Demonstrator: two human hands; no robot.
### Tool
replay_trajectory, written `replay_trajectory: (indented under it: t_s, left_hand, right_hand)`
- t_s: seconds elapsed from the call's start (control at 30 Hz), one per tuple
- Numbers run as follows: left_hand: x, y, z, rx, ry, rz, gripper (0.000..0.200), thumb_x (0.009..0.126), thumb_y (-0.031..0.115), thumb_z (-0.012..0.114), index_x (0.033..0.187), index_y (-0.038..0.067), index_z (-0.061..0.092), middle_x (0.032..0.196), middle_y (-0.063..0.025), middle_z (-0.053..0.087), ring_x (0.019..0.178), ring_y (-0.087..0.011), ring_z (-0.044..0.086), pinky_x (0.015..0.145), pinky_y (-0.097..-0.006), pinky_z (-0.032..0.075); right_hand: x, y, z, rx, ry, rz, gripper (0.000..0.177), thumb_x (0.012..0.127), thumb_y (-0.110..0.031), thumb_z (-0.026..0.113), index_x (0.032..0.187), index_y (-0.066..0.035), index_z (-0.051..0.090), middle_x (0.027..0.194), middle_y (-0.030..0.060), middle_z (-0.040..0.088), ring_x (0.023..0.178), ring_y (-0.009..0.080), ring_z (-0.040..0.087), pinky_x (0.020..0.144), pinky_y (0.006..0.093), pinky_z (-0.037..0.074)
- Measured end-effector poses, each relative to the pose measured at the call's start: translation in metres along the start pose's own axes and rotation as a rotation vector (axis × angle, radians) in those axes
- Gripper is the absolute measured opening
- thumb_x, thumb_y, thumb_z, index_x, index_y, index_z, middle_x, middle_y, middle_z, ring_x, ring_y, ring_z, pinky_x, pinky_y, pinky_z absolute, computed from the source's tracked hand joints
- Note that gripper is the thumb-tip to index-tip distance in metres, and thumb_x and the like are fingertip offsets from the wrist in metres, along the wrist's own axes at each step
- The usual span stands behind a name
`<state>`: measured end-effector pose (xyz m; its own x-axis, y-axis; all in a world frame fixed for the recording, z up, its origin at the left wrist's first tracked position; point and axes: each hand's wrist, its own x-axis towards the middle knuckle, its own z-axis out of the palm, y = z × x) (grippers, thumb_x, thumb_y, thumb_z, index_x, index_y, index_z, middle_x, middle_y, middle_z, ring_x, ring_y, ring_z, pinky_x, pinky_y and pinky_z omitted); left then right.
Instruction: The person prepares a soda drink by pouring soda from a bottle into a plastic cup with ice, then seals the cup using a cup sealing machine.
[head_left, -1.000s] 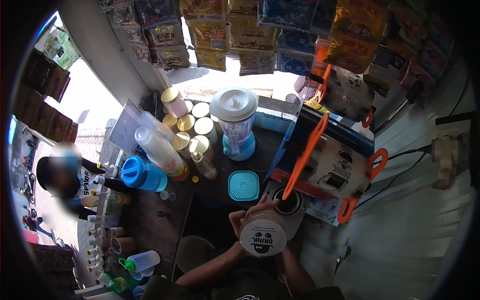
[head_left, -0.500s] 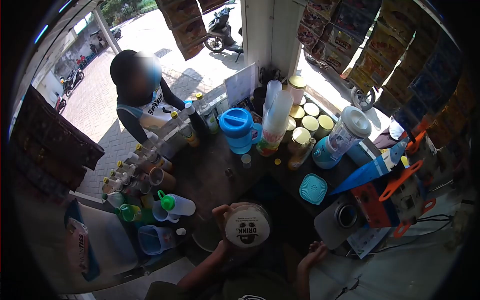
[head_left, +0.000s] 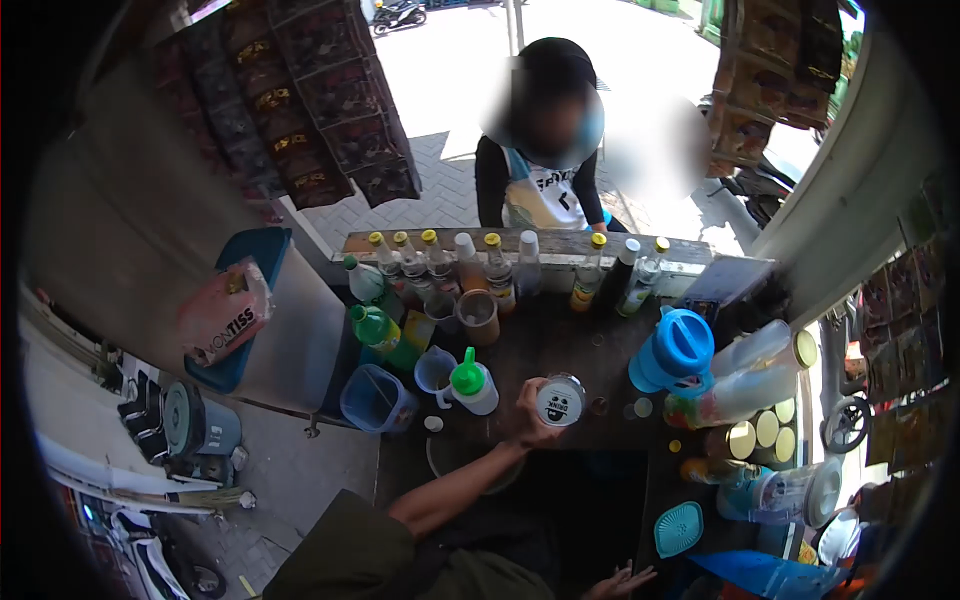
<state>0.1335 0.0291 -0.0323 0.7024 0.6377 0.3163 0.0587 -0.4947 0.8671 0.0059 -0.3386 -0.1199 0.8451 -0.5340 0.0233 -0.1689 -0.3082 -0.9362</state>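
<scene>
While the left hand (head_left: pixel 533 416) is wrapping its fingers around the left side of the sealed cup (head_left: pixel 561 400), the right hand (head_left: pixel 620 582) is resting low in view, palm open, fingers loosely spread, gripping nothing. Cup is staying within the left hand's grasp, over the worktop (head_left: pixel 560 345); can't tell if its base is touching. DRINK print on the film is facing the camera. Green-capped bottle (head_left: pixel 478 390) is standing left of the cup, blue pitcher (head_left: pixel 668 352) to its right, both apart from it. Teal lid (head_left: pixel 680 528) is lying nearest the right hand, not touching. Row of bottles (head_left: pixel 528 268) is lining the far edge; a person (head_left: pixel 548 192) is facing it from beyond.
</scene>
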Motion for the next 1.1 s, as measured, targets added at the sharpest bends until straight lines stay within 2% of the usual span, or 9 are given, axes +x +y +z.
replay_trajectory:
  t_s: [0.03,0.17,0.33,0.47,0.53,0.67,0.8,0.93,1.1]
  left_hand:
    - [0.0,-0.012,0.006,0.029,0.011,-0.05,0.072,0.056,0.023,0.084,0.113,-0.001,0.047,0.109,-0.0181,0.054,0.103,-0.0342,0.057,0.088,-0.0399,0.047]
    - [-0.004,-0.028,0.012,0.014,-0.004,-0.094,0.077,0.06,0.018,0.083,0.122,-0.001,0.041,0.117,-0.0196,0.048,0.109,-0.0365,0.053,0.093,-0.042,0.046]
    - [-0.014,-0.042,0.024,0.002,-0.03,-0.209,0.087,0.06,0.019,0.083,0.13,-0.001,0.035,0.123,-0.0215,0.045,0.115,-0.0384,0.05,0.097,-0.0417,0.044]
    - [-0.034,-0.038,0.006,0.02,0.139,-0.185,0.098,0.061,0.021,0.084,0.137,-0.002,0.027,0.129,-0.0247,0.043,0.118,-0.0392,0.048,0.1,-0.0411,0.042]
    - [-0.059,-0.044,-0.008,0.196,0.107,-0.172,0.102,0.062,0.028,0.084,0.14,-0.002,0.025,0.134,-0.0274,0.038,0.119,-0.0394,0.047,0.101,-0.0408,0.041]
    - [-0.092,0.013,-0.136,-0.12,-0.659,-0.591,0.066,0.079,0.042,0.072,0.121,-0.003,0.05,0.115,-0.0193,0.057,0.108,-0.0303,0.057,0.089,-0.037,0.047]
    - [-0.147,0.004,-0.24,-0.465,-0.793,-0.486,0.04,0.091,0.034,0.062,0.117,0.004,0.057,0.114,-0.0086,0.059,0.101,-0.0179,0.058,0.083,-0.0318,0.049]
    - [-0.212,-0.009,-0.337,-0.552,-0.568,-0.494,0.042,0.088,0.031,0.066,0.12,0.006,0.055,0.116,-0.008,0.058,0.11,-0.0181,0.055,0.092,-0.0309,0.046]
    - [-0.262,-0.038,-0.428,-0.616,-0.401,-0.649,0.047,0.084,0.026,0.072,0.122,0.005,0.054,0.128,-0.0085,0.051,0.12,-0.0202,0.049,0.102,-0.0343,0.042]
  right_hand:
    - [-0.009,-0.015,0.016,0.13,-0.252,-0.049,0.071,0.095,-0.02,0.051,0.15,-0.004,0.008,0.149,0.0189,0.029,0.106,0.0343,0.058,0.081,0.0416,0.052]
    - [-0.005,-0.108,0.078,0.149,-0.655,-0.177,0.063,0.095,-0.019,0.051,0.146,0.0,0.02,0.14,0.0216,0.042,0.095,0.031,0.062,0.07,0.0364,0.053]
    - [0.006,-0.229,0.164,0.564,-0.793,-0.454,0.023,0.092,-0.016,0.057,0.098,0.005,0.064,0.117,0.0205,0.06,0.083,0.0275,0.064,0.064,0.0341,0.051]
    - [-0.014,-0.345,0.217,0.413,-1.073,-1.066,0.045,0.089,-0.02,0.059,0.13,-0.003,0.05,0.119,0.0165,0.057,0.092,0.0292,0.061,0.08,0.0385,0.049]
    - [-0.071,-0.428,0.23,0.532,-1.193,-1.183,0.034,0.08,-0.013,0.068,0.112,-0.003,0.061,0.102,0.0128,0.061,0.092,0.0304,0.059,0.082,0.04,0.047]
    - [-0.182,-0.514,0.264,0.542,-1.39,-1.552,0.056,0.072,-0.019,0.076,0.124,-0.009,0.057,0.121,0.0144,0.053,0.112,0.0353,0.049,0.095,0.0468,0.039]
    - [-0.269,-0.542,0.299,0.275,-1.411,-1.768,0.077,0.072,-0.023,0.077,0.139,-0.015,0.042,0.137,0.0144,0.04,0.118,0.0354,0.047,0.098,0.0489,0.039]
    - [-0.304,-0.55,0.328,0.135,-1.513,-1.578,0.021,0.079,0.002,0.062,0.099,0.0,0.066,0.11,0.0116,0.061,0.104,0.0305,0.057,0.085,0.0403,0.049]
    - [-0.293,-0.581,0.366,0.302,-1.439,-1.464,0.036,0.088,0.006,0.046,0.124,0.006,0.05,0.116,0.0171,0.06,0.109,0.0229,0.057,0.095,0.0344,0.042]
